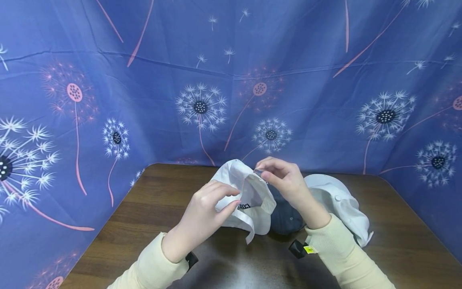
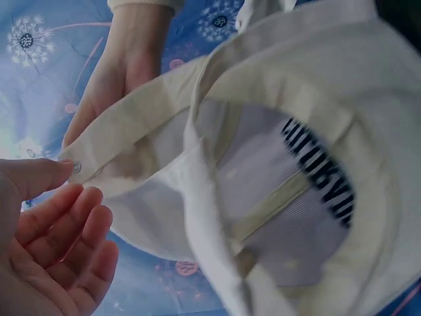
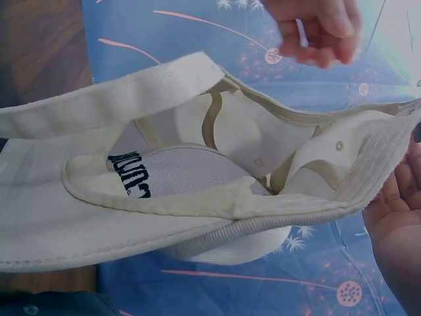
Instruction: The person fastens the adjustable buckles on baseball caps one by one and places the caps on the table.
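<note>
A white baseball cap (image 1: 232,172) is held up over the table with its inside facing me. Dark lettering (image 2: 322,174) shows inside it, and a loose strap (image 1: 247,224) dangles from its lower edge. My right hand (image 1: 283,178) pinches the cap's upper right edge between thumb and fingers, at a small grey piece (image 1: 258,172). In front of the cap's left side is my left hand (image 1: 209,204), thumb and fingers apart with nothing between them. The right wrist view also has the left hand (image 3: 322,26) separate from the cap.
Behind the right hand, a dark navy cap (image 1: 285,216) lies on the brown wooden table (image 1: 144,212). Another white cap (image 1: 339,200) lies to its right. Blue cloth (image 1: 231,48) with a dandelion print hangs around the table's back and sides.
</note>
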Demonstrator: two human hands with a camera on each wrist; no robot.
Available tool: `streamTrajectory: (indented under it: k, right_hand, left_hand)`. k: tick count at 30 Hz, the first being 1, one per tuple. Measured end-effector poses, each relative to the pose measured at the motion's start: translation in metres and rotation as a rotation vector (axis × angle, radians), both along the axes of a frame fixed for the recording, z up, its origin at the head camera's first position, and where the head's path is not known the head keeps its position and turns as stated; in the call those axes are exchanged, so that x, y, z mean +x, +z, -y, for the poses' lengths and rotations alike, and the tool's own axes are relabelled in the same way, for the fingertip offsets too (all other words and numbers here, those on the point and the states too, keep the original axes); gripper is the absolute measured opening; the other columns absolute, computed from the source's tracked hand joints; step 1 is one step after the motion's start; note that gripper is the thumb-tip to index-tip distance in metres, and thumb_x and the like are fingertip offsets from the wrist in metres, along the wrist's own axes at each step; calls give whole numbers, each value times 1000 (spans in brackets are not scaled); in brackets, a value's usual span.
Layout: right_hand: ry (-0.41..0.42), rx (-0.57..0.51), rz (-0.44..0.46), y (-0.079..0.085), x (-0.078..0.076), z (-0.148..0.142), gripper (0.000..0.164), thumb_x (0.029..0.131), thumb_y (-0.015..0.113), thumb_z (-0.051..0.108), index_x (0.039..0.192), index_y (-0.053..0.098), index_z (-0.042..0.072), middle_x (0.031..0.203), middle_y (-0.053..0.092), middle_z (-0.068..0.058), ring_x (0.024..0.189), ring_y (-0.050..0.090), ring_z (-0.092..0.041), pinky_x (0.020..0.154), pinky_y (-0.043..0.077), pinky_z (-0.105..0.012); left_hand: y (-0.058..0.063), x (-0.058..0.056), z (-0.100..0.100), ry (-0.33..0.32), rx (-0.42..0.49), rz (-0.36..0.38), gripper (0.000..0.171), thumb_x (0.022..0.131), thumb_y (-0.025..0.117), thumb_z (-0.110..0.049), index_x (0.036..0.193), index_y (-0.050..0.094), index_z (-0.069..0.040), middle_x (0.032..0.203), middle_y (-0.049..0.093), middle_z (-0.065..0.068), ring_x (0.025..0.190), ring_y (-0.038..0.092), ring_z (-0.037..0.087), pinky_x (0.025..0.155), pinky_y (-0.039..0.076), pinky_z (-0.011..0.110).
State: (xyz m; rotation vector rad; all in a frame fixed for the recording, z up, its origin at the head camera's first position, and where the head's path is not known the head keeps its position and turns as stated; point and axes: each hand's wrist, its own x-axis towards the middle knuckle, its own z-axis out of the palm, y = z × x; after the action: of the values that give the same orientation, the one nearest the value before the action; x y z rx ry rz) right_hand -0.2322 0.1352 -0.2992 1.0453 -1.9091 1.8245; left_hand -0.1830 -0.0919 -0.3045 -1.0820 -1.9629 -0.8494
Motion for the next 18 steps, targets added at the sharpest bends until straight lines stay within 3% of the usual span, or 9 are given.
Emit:
streamTrajectory:
  k: [12,18]
  right_hand:
    - [-41,-3,42,-1,1,-1,16,87,64,2,95,69,15,98,67,1,90,63,-12,76,51,-21]
    - [-61,-12,46,-3,-1,0,18,86,65,-1,94,70,15,97,67,1,89,63,-12,75,51,-21]
  left_hand:
    - [-41,10,-2,95,-45,147,15,72,80,-9,81,68,-11,76,65,-6,72,60,5,69,48,14]
    - [-61,9,-8,95,-122,372,10,75,79,-13,79,70,-12,74,64,-7,68,59,2,64,49,16]
